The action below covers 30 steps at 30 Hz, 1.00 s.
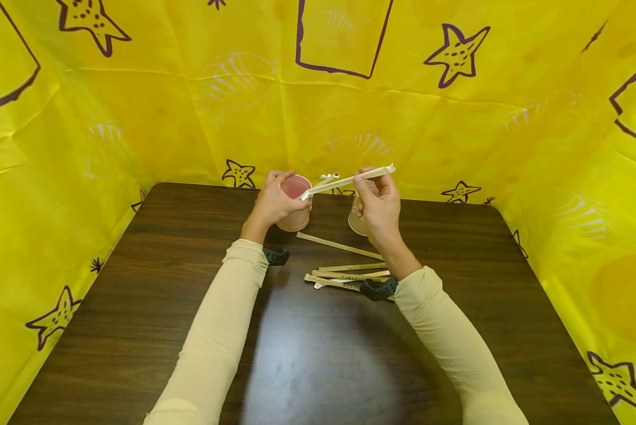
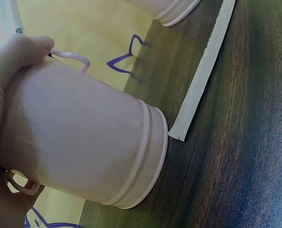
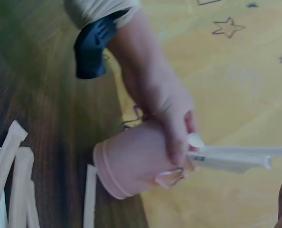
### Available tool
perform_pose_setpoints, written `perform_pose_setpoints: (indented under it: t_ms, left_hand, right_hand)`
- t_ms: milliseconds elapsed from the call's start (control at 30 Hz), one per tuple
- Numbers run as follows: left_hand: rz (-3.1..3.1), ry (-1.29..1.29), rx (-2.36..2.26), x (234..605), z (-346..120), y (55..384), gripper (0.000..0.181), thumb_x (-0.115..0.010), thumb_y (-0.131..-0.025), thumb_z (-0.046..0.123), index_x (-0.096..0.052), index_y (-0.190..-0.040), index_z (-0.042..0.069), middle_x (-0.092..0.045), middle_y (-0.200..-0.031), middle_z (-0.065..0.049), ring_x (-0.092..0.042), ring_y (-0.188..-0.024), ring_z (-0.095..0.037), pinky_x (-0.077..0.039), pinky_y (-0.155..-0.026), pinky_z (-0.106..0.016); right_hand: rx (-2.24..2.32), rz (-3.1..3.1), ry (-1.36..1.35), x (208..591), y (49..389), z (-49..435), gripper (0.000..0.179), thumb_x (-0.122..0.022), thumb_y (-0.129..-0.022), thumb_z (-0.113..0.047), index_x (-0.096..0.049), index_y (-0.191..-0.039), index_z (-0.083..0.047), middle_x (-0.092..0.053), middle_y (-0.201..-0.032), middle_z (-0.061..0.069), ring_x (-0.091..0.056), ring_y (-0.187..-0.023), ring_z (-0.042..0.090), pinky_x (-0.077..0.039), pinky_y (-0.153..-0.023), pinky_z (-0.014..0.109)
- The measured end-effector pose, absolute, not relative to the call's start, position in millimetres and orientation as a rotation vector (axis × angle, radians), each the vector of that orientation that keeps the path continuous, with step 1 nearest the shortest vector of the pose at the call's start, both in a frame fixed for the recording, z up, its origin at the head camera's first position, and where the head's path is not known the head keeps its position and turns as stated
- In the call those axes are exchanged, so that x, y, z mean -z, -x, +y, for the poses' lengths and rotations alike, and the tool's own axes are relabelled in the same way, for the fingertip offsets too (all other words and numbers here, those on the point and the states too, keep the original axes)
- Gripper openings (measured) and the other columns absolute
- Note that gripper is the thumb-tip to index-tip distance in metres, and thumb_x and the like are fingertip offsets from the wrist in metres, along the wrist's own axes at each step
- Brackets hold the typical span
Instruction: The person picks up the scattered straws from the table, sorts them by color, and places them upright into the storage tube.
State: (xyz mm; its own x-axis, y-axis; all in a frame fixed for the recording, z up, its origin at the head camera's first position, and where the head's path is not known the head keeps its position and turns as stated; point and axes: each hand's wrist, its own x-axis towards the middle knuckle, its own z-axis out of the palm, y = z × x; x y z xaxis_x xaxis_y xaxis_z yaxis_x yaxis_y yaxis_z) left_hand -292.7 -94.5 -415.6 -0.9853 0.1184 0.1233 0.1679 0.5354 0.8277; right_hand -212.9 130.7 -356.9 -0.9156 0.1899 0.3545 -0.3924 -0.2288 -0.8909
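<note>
In the head view my left hand [image 1: 275, 200] grips a pink cup [image 1: 294, 221] shaped like a small bucket; the left wrist view shows its ridged base and side handles. My right hand [image 1: 381, 209] pinches a white paper-wrapped straw [image 1: 349, 180], whose far end meets the cup's rim by my left thumb. Another wrapped straw [image 3: 233, 161] pokes out at the cup's mouth in the right wrist view. Partly hidden behind my right hand stands a second pink cup [image 1: 357, 221]. Only a sliver of the right hand shows in the right wrist view.
Several wrapped straws [image 1: 344, 276] lie in a loose pile on the dark wooden table [image 1: 190, 283], under my right wrist. One separate straw [image 1: 339, 245] lies nearer the cups. Yellow patterned cloth [image 1: 163, 118] hangs around the table's back and sides.
</note>
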Motion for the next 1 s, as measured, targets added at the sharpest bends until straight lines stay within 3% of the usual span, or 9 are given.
perform_pose_setpoints:
  t_ms: [100,233,500,733,1000]
  left_hand:
    - [-2.708,0.256,1.460,415,-95,293,0.095,-0.093,-0.069,0.036,-0.050,-0.150,0.013,-0.042,-0.144,-0.009,-0.052,-0.126,-0.033,-0.046,-0.108,-0.051]
    - [-2.713,0.266,1.451,414,-95,293,0.096,-0.093,-0.069,0.036,-0.049,-0.151,0.013,-0.042,-0.144,-0.010,-0.052,-0.126,-0.033,-0.047,-0.107,-0.052]
    - [-2.713,0.270,1.449,414,-97,294,0.096,-0.092,-0.069,0.039,-0.049,-0.151,0.014,-0.041,-0.146,-0.010,-0.053,-0.126,-0.032,-0.047,-0.107,-0.050]
    - [-2.729,0.260,1.446,415,-95,293,0.095,-0.092,-0.070,0.038,-0.049,-0.151,0.015,-0.040,-0.147,-0.010,-0.054,-0.126,-0.036,-0.047,-0.106,-0.051]
    - [-2.751,0.282,1.395,415,-98,292,0.096,-0.089,-0.071,0.046,-0.048,-0.152,0.017,-0.040,-0.148,-0.010,-0.054,-0.123,-0.034,-0.048,-0.104,-0.052]
  right_hand:
    - [-2.200,-1.682,-0.233,363,219,124,0.013,-0.068,-0.097,-0.005,-0.065,-0.109,-0.005,-0.067,-0.089,-0.004,-0.043,-0.044,0.005,-0.039,-0.042,0.017]
    - [-2.196,-1.733,-0.226,370,227,114,0.026,-0.066,-0.097,-0.002,-0.059,-0.119,0.010,-0.068,-0.096,-0.006,-0.043,-0.042,0.003,-0.040,-0.042,0.017]
    - [-2.131,-1.996,-0.197,380,241,89,0.029,-0.068,-0.097,-0.007,-0.063,-0.123,0.005,-0.065,-0.117,0.006,-0.043,-0.042,0.003,-0.040,-0.043,0.017]
    - [-2.143,-2.140,-0.144,386,244,74,0.025,-0.067,-0.098,-0.007,-0.064,-0.122,0.000,-0.059,-0.100,0.001,-0.045,-0.045,0.006,-0.039,-0.045,0.018]
    - [-2.162,-2.181,-0.159,390,242,71,0.036,-0.069,-0.096,-0.007,-0.059,-0.130,0.000,-0.063,-0.108,0.009,-0.043,-0.047,0.005,-0.037,-0.045,0.018]
